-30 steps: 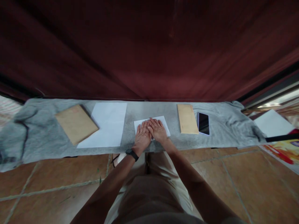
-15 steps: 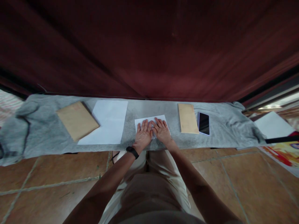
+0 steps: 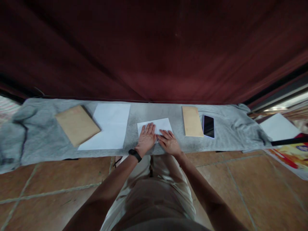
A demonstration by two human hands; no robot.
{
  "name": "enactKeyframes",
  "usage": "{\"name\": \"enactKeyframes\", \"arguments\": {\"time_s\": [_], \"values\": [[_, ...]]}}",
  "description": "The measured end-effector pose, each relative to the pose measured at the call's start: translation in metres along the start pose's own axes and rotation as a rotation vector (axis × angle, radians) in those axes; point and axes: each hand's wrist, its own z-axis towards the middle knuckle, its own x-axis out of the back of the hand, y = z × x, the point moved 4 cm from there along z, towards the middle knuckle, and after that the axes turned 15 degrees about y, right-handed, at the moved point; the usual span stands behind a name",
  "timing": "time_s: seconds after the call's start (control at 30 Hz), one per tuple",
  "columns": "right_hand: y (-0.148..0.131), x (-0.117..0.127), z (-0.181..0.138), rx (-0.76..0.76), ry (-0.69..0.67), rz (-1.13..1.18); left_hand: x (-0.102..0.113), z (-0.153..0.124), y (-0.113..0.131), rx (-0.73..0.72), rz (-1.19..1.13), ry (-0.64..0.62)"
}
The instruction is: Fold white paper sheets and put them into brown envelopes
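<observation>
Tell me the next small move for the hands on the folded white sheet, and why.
Probably slide the right hand sideways along the near edge of the folded sheet, pressing down, while the left hand pins it. Both hands lie flat and open on the sheet, which sits on the grey cloth, and the right hand's fingers rest by that edge.

We see through one head-worn camera, facing forward and steeply down, centred closely on our left hand (image 3: 146, 140) and right hand (image 3: 169, 141) at the grey cloth (image 3: 43, 141), maroon curtain (image 3: 154, 48) behind, tiled floor (image 3: 48, 192) below
</observation>
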Motion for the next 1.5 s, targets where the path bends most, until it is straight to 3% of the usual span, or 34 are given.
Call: {"name": "enactKeyframes", "arguments": {"time_s": [0.5,0.83,1.0,1.23,1.5], "values": [[-0.002,0.006,-0.005,-0.004,0.011,0.065,-0.015,0.018,-0.015,0.037,-0.047,0.041],[0.002,0.001,-0.007,-0.038,0.073,0.13,-0.012,0.006,-0.04,0.109,0.054,0.019],[-0.003,-0.008,0.014,-0.111,0.112,0.124,-0.011,0.0,-0.048,0.135,0.075,0.025],[-0.014,-0.04,0.058,-0.134,0.064,0.018,-0.016,-0.001,-0.05,0.117,0.062,0.042],[0.002,-0.044,0.058,-0.168,0.095,-0.105,-0.018,-0.002,-0.051,0.131,0.043,0.066]]}}
